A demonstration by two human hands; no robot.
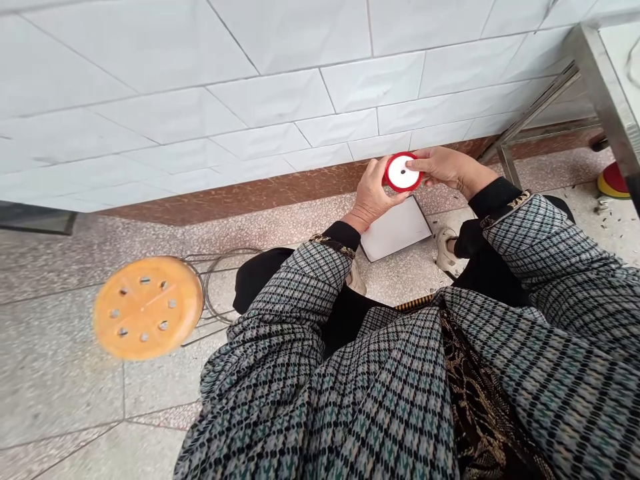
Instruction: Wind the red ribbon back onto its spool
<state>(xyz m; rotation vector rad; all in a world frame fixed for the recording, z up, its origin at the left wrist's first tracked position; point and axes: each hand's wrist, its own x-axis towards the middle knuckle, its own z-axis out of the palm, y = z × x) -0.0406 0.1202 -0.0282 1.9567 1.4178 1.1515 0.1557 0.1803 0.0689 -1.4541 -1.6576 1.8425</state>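
Observation:
Held up before me near the wall is a round spool (pixel 399 179) with a white face, a red rim and a small dark hole in its centre. My left hand (pixel 371 195) is closed around its left and lower edge. From the right, my right hand (pixel 447 167) grips the other edge, with a digit lying over the white face. The fingers behind the spool are hidden. Below the hands, a flat white rectangular piece (pixel 400 230) with dark edges lies low, between my feet.
An orange round stool (pixel 149 307) with holes in its seat and wire legs stands to the left. At the right is a metal-framed table (pixel 600 87), with a red and yellow object (pixel 615 180) beneath it. The white tiled wall (pixel 275 100) rises just ahead.

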